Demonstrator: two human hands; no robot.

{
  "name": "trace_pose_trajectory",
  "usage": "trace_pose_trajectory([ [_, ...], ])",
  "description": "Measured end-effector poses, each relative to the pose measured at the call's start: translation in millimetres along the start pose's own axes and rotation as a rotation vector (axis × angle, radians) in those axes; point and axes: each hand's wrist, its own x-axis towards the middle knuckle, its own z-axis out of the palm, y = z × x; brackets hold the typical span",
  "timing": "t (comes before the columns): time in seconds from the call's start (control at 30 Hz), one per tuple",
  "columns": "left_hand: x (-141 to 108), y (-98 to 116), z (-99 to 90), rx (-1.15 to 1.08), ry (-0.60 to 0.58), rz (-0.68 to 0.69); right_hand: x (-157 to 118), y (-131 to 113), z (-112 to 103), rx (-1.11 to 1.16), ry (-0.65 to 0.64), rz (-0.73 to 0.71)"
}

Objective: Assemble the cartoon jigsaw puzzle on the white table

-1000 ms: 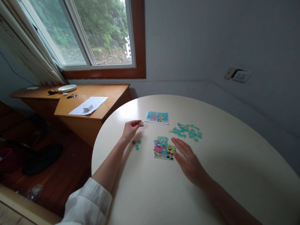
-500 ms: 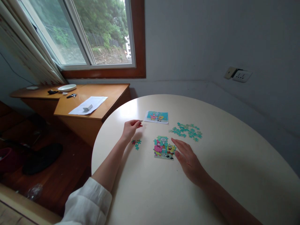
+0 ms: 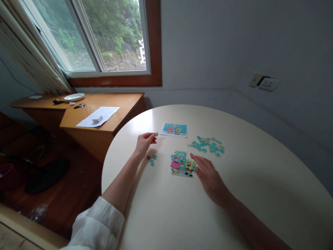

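Note:
Between thumb and fingertips my left hand (image 3: 145,143) pinches one small puzzle piece (image 3: 156,134), just left of the printed picture sheet (image 3: 173,130). My right hand (image 3: 208,173) has its fingers stretched out, its thumb and fingertips at the right edge of the joined puzzle section (image 3: 182,164), which shows three cartoon characters. Several loose teal pieces (image 3: 208,145) lie in a spread beyond my right hand. A small group of teal and red pieces (image 3: 152,159) rests left of the joined section, beside my left forearm.
All of this lies on a round white table (image 3: 166,215). Past its left edge stands a wooden desk (image 3: 127,104) with a paper sheet (image 3: 104,114), a white dish (image 3: 74,97) and small dark items. A window and a wall with sockets (image 3: 269,84) rise behind.
The piece in my left hand has turned and shows more of its face. Both hands have stayed nearly in place.

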Motion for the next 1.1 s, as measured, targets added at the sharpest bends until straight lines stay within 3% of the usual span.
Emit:
trace_pose_trajectory([
  [0.4, 0.3, -2.4, 0.6, -0.094, -0.026, -0.014, -1.1, 3.4, 2.0, 0.039, 0.028, -0.025],
  [1.1, 0.7, -4.6, 1.4, -0.074, -0.056, 0.029, -0.6, 3.3, 2.0, 0.048, 0.023, -0.039],
])
